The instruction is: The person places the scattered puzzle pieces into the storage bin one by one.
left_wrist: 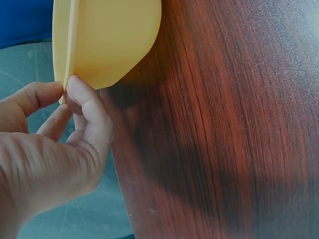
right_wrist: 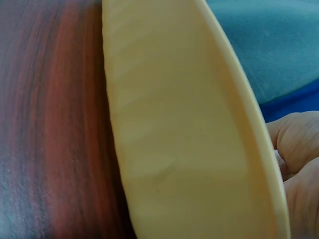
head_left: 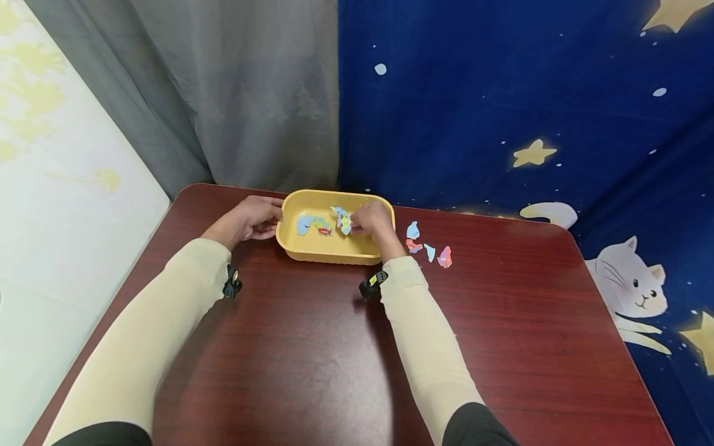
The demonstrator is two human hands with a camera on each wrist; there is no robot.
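A yellow plastic basin (head_left: 334, 256) stands near the table's back edge, with several colourful torn paper scraps (head_left: 304, 224) on its floor. My left hand (head_left: 258, 217) holds its left end; in the left wrist view the thumb and fingers pinch the basin's rim (left_wrist: 70, 64). Inside the basin, toward its right end, is my right hand (head_left: 372, 220). Its fingertips pinch a small bunch of paper scraps (head_left: 343, 222). In the right wrist view the basin's side wall (right_wrist: 164, 119) hides those fingertips, and only part of the right hand (right_wrist: 299, 149) shows beyond the rim.
Several more paper scraps, among them a blue one (head_left: 413, 230) and a pink one (head_left: 444, 257), lie on the dark red wooden table (head_left: 312, 347) just right of the basin. Grey and blue curtains (head_left: 446, 124) hang behind the table; a white wall is at left.
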